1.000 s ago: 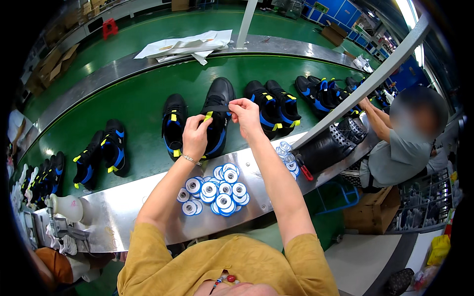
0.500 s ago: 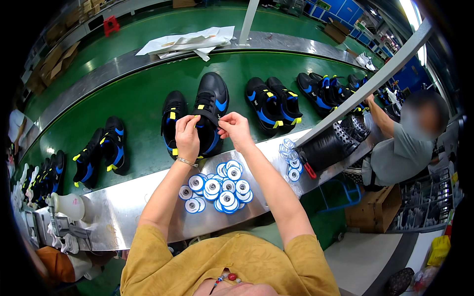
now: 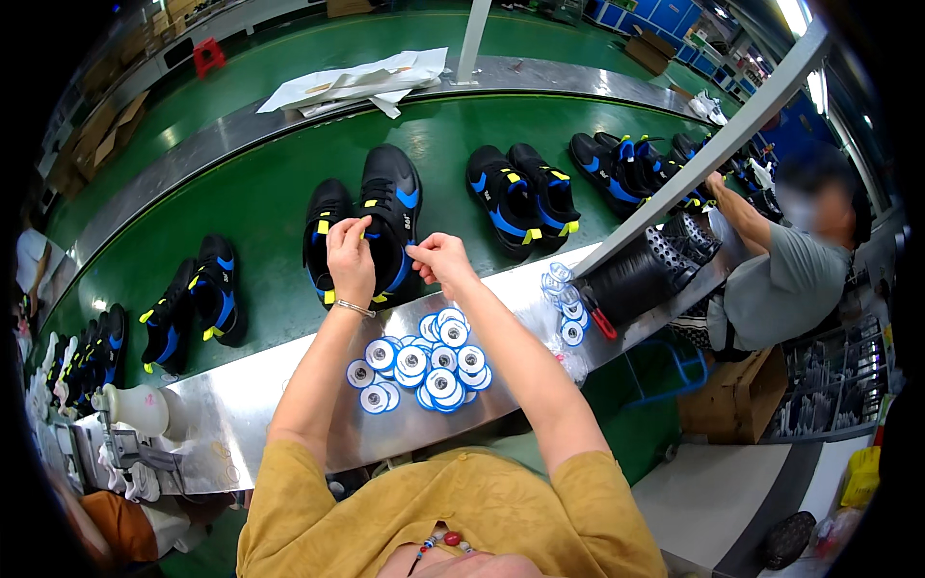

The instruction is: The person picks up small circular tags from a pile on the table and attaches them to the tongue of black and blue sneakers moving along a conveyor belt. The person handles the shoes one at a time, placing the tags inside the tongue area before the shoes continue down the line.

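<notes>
A black shoe (image 3: 392, 175) with blue and yellow trim stands before me, toe pointing away. Its mate (image 3: 326, 204) is close beside it on the left. My left hand (image 3: 351, 262) is closed, fingertips pinched together at the inner side of the right-hand shoe's opening. On that shoe's outer side is my right hand (image 3: 443, 261), thumb and forefinger pinched close to its collar. Whatever either pinch holds cannot be made out against the black upper. Below my hands, several round white discs with blue rims (image 3: 442, 358) lie heaped on the metal ledge (image 3: 289, 385).
More black-and-blue shoes stand on the green surface, one pair to the left (image 3: 214, 289) and another to the right (image 3: 520, 197). A slanted grey post (image 3: 665, 197) rises at right. Nearby lie red-handled scissors (image 3: 603, 323), and a co-worker (image 3: 785, 275) reaches across beyond.
My hands have drawn slightly apart and lower; the black strap plainly stretched between them before is no longer distinct there. The shoes sit a little further left in the view.
</notes>
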Available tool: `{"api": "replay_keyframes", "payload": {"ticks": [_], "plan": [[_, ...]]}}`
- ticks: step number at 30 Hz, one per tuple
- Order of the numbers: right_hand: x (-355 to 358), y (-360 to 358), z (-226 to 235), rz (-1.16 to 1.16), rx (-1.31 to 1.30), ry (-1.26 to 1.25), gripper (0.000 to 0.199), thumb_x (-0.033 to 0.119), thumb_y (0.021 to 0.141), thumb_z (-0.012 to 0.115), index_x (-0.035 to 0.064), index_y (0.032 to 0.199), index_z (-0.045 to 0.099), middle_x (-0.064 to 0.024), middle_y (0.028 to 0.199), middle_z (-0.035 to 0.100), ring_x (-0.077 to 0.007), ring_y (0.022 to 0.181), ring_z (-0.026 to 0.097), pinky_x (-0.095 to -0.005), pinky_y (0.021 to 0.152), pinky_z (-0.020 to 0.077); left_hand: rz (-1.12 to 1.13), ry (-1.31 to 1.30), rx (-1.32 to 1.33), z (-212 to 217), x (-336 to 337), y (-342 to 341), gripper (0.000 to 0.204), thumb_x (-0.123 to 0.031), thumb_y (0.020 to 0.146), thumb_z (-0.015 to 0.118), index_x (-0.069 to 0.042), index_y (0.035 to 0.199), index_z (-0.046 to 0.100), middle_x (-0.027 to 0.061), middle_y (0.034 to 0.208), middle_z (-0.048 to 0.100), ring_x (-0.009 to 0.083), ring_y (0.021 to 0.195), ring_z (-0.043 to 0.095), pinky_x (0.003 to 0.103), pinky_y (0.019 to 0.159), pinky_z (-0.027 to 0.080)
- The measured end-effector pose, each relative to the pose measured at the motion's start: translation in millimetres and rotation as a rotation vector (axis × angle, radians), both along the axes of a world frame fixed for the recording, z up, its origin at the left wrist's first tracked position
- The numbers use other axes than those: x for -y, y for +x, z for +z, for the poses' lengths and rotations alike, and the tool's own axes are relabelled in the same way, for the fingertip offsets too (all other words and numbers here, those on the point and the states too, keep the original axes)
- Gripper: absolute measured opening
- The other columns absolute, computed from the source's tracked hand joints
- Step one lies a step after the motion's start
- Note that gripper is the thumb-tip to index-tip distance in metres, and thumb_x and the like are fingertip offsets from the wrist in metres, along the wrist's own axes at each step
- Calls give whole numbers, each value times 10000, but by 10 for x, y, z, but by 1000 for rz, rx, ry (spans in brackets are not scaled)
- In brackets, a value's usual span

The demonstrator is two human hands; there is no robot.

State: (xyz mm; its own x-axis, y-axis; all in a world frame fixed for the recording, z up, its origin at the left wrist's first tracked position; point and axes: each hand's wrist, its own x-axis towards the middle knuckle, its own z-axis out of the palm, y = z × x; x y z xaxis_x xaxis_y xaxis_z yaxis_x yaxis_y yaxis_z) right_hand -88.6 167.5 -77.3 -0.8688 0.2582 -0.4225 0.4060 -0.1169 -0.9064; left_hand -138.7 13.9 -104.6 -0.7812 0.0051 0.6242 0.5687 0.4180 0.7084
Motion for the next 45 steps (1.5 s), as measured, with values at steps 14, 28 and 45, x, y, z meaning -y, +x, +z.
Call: {"api": "replay_keyframes", "payload": {"ticks": [14,28,45], "plan": [[-1449,1186,504,145,-31,762,118,93,795,615,-13,833,650,-82,675,616,-157,617,589,-284,582,470,32,-357,81,49,-360,-259,354,-60,841,573,-5,1186,516,164,1132,560,322,1065,526,382,900,451],[-1732,1151,-45,93,140,1030,178,179,748,654,17,814,691,-173,808,676,-305,798,656,-375,731,505,-652,-261,-8,148,-943,1208,295,24,746,585,-6,1039,564,187,1071,595,345,1025,561,422,901,441],[-1459,1208,1110,-310,-682,212,114,119,941,541,10,937,575,-64,813,632,-96,700,577,-202,653,478,-992,-315,36,-76,-1555,1808,322,-127,818,607,26,1100,577,176,1156,570,320,1093,539,383,906,451]]}}
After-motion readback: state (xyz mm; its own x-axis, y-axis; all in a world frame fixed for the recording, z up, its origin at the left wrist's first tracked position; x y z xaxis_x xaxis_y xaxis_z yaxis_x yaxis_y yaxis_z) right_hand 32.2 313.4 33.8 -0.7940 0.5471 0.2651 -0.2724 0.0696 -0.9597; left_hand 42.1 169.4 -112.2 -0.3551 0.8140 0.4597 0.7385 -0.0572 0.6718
